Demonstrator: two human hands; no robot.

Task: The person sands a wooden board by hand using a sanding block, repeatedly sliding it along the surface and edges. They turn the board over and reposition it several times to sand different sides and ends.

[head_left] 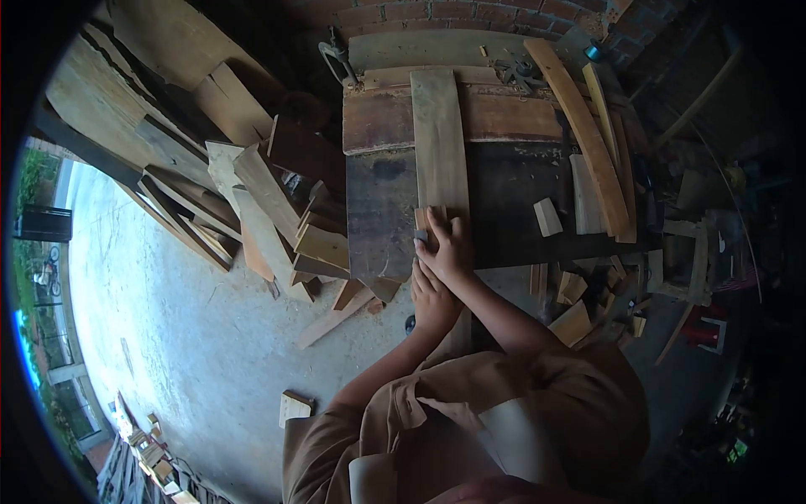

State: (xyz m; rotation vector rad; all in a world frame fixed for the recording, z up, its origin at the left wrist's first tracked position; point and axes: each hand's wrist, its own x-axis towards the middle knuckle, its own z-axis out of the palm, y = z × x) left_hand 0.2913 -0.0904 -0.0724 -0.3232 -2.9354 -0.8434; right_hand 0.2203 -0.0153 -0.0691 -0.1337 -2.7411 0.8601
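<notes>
A long pale wooden board (441,151) lies lengthwise across the dark workbench (378,210), running back from my body. My right hand (452,250) is closed on a small brown wooden block (422,220) that rests on the board. By its thumb sits a small dark grey piece (421,236), too small to name. Just nearer to me, my left hand (434,301) lies over the board with fingers stretched forward, their tips partly hidden against the right hand.
Curved wooden pieces (588,143) and a small offcut (548,217) lie on the bench's right side. A metal clamp (336,59) grips the back left corner. Stacked planks (269,185) lean at the left; scraps (575,323) litter the floor at right. An offcut (295,408) lies on the concrete floor.
</notes>
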